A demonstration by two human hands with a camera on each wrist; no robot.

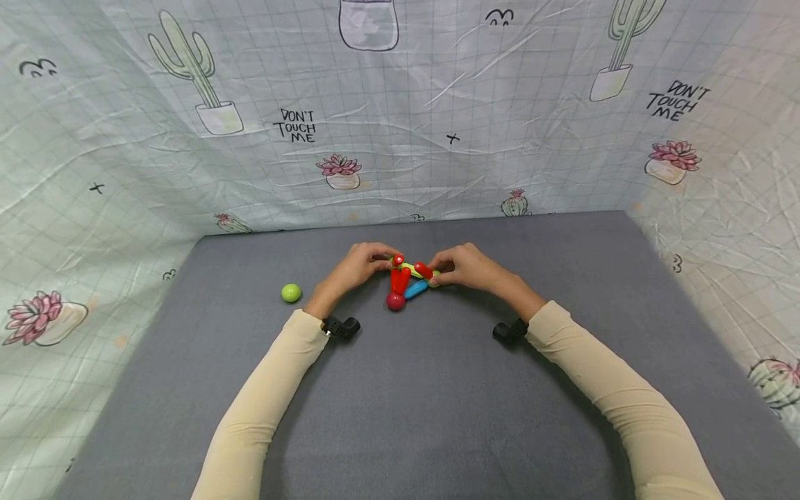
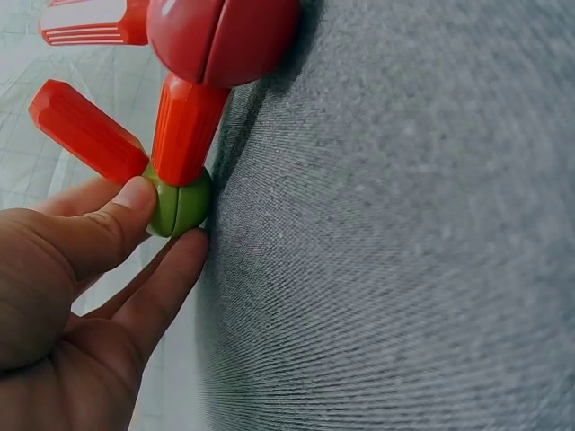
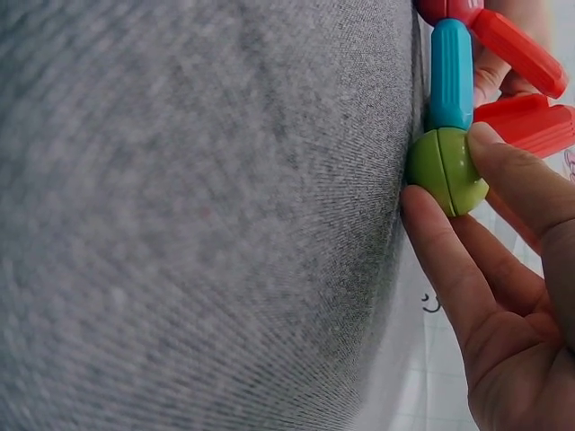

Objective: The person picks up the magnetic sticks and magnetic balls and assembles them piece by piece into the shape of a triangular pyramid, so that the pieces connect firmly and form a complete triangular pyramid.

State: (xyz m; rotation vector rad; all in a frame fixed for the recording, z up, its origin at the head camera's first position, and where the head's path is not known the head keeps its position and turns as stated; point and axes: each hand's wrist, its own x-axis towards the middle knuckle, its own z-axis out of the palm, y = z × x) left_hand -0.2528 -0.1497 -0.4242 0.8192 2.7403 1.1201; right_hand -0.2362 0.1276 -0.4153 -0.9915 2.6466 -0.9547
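A toy frame of balls and rods lies on the grey surface between both hands. At its near corner sits a red ball, from which a blue rod runs to the right. My left hand pinches a green ball between thumb and fingers. A red rod joins that ball to the red one, while another red rod tilts up from it. On the other side my right hand pinches a second green ball at the blue rod's end. A yellow-green rod spans the far side.
Left of my left wrist lies a loose green ball. The grey tabletop ends at a patterned cloth backdrop. Each wrist wears a black camera strap, such as the right wrist camera.
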